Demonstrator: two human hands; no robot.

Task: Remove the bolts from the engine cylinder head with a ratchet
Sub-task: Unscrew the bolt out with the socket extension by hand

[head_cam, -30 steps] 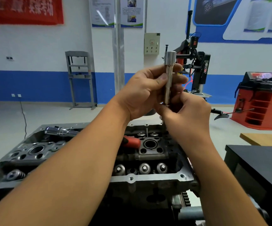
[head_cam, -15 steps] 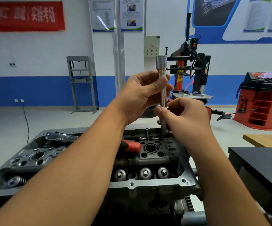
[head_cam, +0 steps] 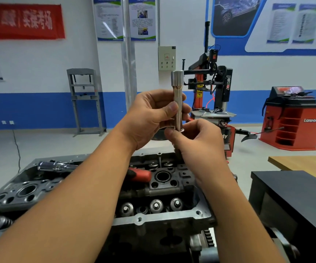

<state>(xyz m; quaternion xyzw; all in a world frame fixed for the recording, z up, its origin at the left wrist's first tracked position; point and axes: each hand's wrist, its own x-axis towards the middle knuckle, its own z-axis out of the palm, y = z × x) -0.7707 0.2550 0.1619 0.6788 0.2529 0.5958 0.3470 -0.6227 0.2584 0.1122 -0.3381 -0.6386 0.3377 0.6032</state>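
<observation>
Steel long socket point(head_cam: 177, 99) held upright, left hand point(head_cam: 151, 116) gripping its shaft, right hand point(head_cam: 197, 139) pinching its base above the cylinder head point(head_cam: 164, 186).

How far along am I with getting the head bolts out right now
One bolt looks out: your left hand holds the long socket upright above the cylinder head, and your right hand is pinching what seems to be a bolt at its lower end. The ratchet lies idle on the head. How many bolts remain can't be told from here.
</observation>
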